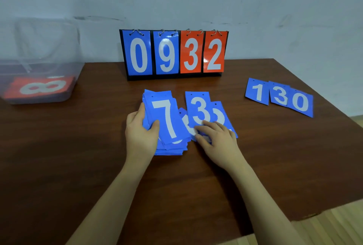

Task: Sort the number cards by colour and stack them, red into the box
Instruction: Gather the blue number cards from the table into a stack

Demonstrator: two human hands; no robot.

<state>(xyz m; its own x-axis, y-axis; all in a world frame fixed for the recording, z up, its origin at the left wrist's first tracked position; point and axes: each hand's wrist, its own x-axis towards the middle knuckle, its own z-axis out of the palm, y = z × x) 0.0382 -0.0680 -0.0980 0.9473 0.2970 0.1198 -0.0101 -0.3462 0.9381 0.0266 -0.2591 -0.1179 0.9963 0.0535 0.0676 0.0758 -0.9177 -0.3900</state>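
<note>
A scoreboard [173,54] is stood upright at the back of the brown tabletop [78,156], reading 0 and 9 on blue flaps and 3 and 2 on red flaps, all hung from metal rings; it is taken as the landmark.

Directly in front of the scoreboard a thick, uneven stack of blue cards [167,123] is seen, with a white 7 on top. The stack is gripped at its left edge by the left hand [140,132]: the thumb is laid over the top card and the fingers are curled under the pile.

Just right of the stack, also in front of the scoreboard, several loose blue cards [204,113] are overlapped; a 3 is uppermost, and only parts of the digits beneath are visible. The lower ends of these cards are pressed by the right hand [216,136], whose fingers [208,125] are held fairly straight and spread flat on them. Whether any card is pinched underneath cannot be told.

Well to the right of the scoreboard, near the tabletop's right edge, three blue cards [279,96] marked 1, 3 and 0 are laid in an overlapping row, untouched by either hand.

Well to the left of the scoreboard a clear plastic box [42,58] is set at the tabletop's left edge. A stack of red cards [41,87] is held inside it, flat on the bottom, with an 8 on top, seen sideways.
</note>
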